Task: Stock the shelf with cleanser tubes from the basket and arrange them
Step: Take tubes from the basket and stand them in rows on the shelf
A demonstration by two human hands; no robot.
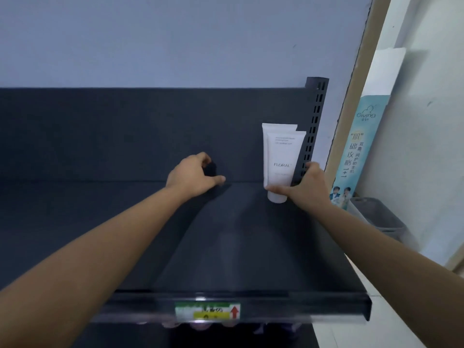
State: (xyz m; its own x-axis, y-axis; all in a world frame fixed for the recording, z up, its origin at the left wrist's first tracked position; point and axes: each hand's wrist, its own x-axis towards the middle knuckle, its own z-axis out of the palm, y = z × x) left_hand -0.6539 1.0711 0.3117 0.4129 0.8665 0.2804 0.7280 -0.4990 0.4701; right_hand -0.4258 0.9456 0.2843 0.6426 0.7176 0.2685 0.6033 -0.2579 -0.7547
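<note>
Beside the slotted upright, the cap-down front FLORAL tube is being gripped low by the right hand, risking toppling on release.

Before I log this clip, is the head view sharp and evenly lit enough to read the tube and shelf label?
Head view: dim, bluish light; FLORAL reads on the front tube the right hand holds, smaller print blurs; the price label on the shelf edge is smeared, unreadable; the left hand throws a dark shadow; wide-angle bending curves the slotted post.
</note>
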